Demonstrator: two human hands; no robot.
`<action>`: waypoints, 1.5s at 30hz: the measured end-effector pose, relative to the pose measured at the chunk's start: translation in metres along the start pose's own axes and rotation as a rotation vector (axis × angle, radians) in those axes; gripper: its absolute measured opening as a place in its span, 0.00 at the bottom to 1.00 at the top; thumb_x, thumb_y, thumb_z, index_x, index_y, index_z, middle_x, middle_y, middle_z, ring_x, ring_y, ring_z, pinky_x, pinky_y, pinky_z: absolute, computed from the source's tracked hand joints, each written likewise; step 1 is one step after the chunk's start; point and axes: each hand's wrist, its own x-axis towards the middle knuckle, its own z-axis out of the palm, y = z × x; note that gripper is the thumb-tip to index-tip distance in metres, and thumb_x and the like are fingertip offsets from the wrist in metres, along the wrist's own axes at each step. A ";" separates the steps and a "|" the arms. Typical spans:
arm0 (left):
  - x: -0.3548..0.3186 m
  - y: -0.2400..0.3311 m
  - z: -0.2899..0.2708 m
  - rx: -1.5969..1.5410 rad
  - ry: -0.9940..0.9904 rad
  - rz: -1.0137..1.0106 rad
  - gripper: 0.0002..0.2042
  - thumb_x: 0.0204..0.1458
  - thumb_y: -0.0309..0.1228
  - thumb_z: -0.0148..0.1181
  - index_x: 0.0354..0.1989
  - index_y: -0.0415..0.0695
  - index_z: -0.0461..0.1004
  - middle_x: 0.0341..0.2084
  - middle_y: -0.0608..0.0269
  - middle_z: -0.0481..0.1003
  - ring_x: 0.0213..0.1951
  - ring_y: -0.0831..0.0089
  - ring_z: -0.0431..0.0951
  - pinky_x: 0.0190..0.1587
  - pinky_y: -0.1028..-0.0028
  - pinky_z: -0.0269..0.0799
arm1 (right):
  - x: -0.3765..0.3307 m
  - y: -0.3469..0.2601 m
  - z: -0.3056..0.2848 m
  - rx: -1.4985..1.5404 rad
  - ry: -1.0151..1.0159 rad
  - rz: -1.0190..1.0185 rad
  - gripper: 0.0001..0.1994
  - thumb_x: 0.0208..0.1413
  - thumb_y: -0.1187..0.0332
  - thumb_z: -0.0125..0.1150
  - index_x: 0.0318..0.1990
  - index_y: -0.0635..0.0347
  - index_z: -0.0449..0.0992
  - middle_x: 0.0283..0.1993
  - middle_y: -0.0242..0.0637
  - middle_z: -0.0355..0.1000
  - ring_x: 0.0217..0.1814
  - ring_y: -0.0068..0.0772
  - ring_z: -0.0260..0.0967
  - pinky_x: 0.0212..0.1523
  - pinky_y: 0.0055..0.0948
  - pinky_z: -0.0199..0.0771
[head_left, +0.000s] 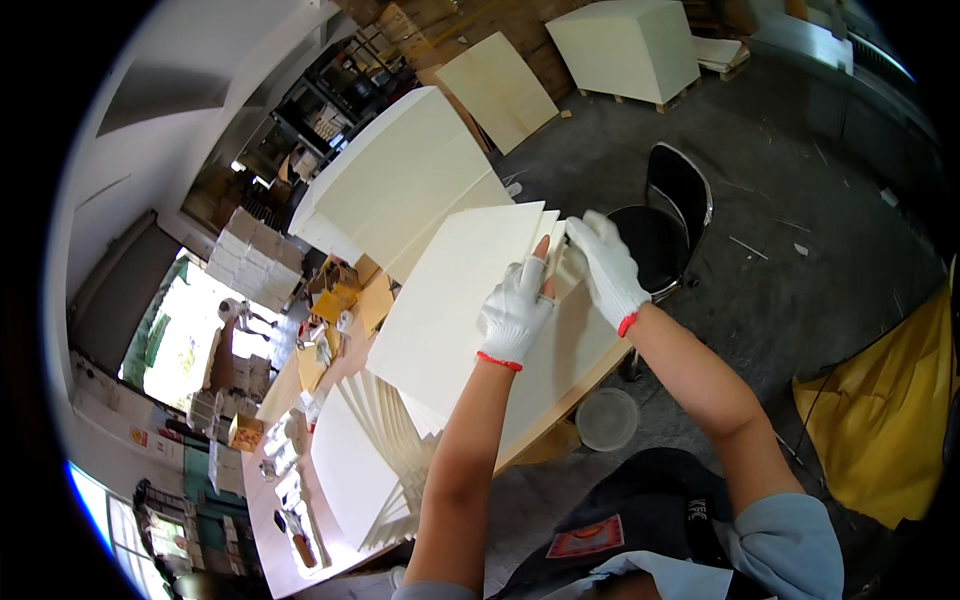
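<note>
A stack of large white sheets (450,290) lies on the table in front of me, its right-hand edges stepped apart. On top, near that edge, rests my left hand (515,312) in a white knitted glove with a red cuff; its bare index finger stretches out along the sheets and the thumb stands apart. My right hand (606,268), gloved alike, closes its fingertips on the corner of the outer sheets. Its palm side partly hides the grip. Nearer to me on the left, a second pile of white sheets (350,455) is fanned out.
A tall white stack (400,170) stands beyond the table, and another one (625,50) sits on a pallet. To the right is a black chair (690,200). A round plastic tub (607,420) is below the table edge. Yellow cloth (885,420) hangs far right.
</note>
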 end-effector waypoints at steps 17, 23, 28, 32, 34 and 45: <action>-0.281 -0.046 -0.013 -2.226 0.462 -1.020 0.33 0.70 0.57 0.46 0.73 0.44 0.61 0.72 0.46 0.64 0.73 0.48 0.65 0.73 0.47 0.63 | -0.051 0.019 -0.026 -0.252 -0.234 0.569 0.18 0.70 0.61 0.59 0.63 0.57 0.71 0.56 0.34 0.77 0.50 0.26 0.77 0.39 0.28 0.81; -0.266 -0.009 -0.064 -1.994 0.265 -1.031 0.26 0.66 0.42 0.58 0.67 0.37 0.66 0.60 0.55 0.74 0.58 0.61 0.77 0.61 0.61 0.74 | -0.085 -0.081 -0.093 -0.401 -0.343 0.539 0.23 0.71 0.62 0.56 0.67 0.64 0.68 0.59 0.37 0.77 0.57 0.33 0.79 0.49 0.35 0.87; -0.288 0.022 -0.102 -1.736 0.427 -1.103 0.19 0.61 0.25 0.64 0.59 0.33 0.73 0.48 0.56 0.80 0.47 0.66 0.83 0.50 0.66 0.81 | -0.102 -0.085 -0.046 -0.448 -0.458 0.578 0.22 0.72 0.65 0.54 0.68 0.65 0.66 0.60 0.41 0.76 0.59 0.35 0.79 0.53 0.38 0.87; -0.333 0.000 -0.151 -1.465 0.652 -1.048 0.19 0.62 0.24 0.63 0.61 0.35 0.71 0.50 0.56 0.78 0.50 0.66 0.81 0.51 0.67 0.79 | -0.102 -0.022 0.036 -0.303 -0.456 0.560 0.20 0.72 0.67 0.55 0.67 0.65 0.68 0.62 0.40 0.75 0.62 0.36 0.76 0.61 0.40 0.81; -0.359 -0.026 -0.170 -1.440 0.865 -0.900 0.20 0.63 0.23 0.59 0.63 0.36 0.69 0.53 0.56 0.77 0.51 0.65 0.80 0.53 0.66 0.79 | -0.117 -0.002 0.102 -0.060 -0.625 0.622 0.19 0.69 0.70 0.57 0.65 0.64 0.71 0.61 0.40 0.75 0.63 0.38 0.74 0.64 0.40 0.77; -0.469 -0.224 -0.209 -1.277 1.269 -0.895 0.13 0.65 0.28 0.61 0.56 0.39 0.76 0.52 0.57 0.77 0.54 0.65 0.79 0.56 0.63 0.80 | -0.278 0.227 0.269 -0.417 -0.840 0.873 0.35 0.56 0.49 0.74 0.62 0.68 0.74 0.35 0.31 0.65 0.30 0.27 0.61 0.27 0.36 0.64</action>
